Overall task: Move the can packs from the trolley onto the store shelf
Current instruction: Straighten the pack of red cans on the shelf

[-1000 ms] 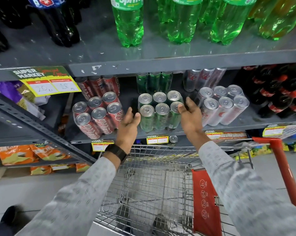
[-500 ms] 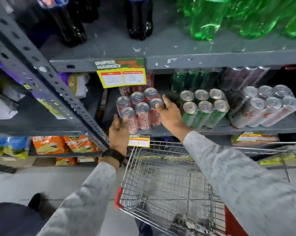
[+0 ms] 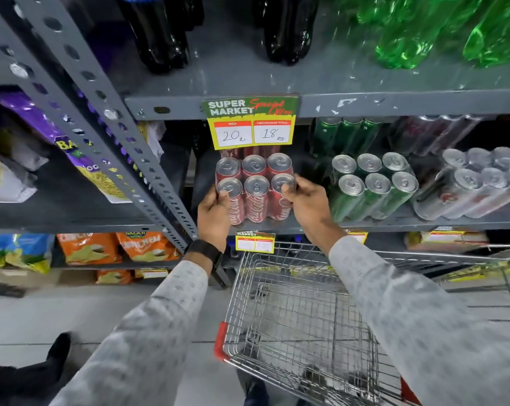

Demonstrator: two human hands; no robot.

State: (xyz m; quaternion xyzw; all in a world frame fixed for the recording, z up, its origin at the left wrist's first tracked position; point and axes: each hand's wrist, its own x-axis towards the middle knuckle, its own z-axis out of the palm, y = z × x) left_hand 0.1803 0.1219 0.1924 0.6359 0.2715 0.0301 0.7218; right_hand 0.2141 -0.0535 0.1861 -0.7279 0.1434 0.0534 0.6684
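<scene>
We are holding the red can pack [image 3: 255,190] from both sides as it is sitting on the store shelf [image 3: 423,224], close to the front lip. Our left hand [image 3: 214,213] is cupping the pack's left edge with the thumb lying over the nearest can top, and our right hand [image 3: 305,200] is curling round the right edge, its fingertips [image 3: 286,190] pressing on the front right can. Both hands are closed on the pack, each grip only as wide as the pack's corner allows. We are probably gripping it this way because shrink-wrapped cans flex, and two opposed hands are keeping the block square while we are lining it up under the yellow price tag [image 3: 250,124]. The pack is standing well apart from the green can pack [image 3: 373,186], which is leaning tilted to its right, with the silver can pack [image 3: 476,183] beyond that. The trolley [image 3: 247,288] below is looking bare of packs, so we are judging the task close to finished, with only straightening left.
</scene>
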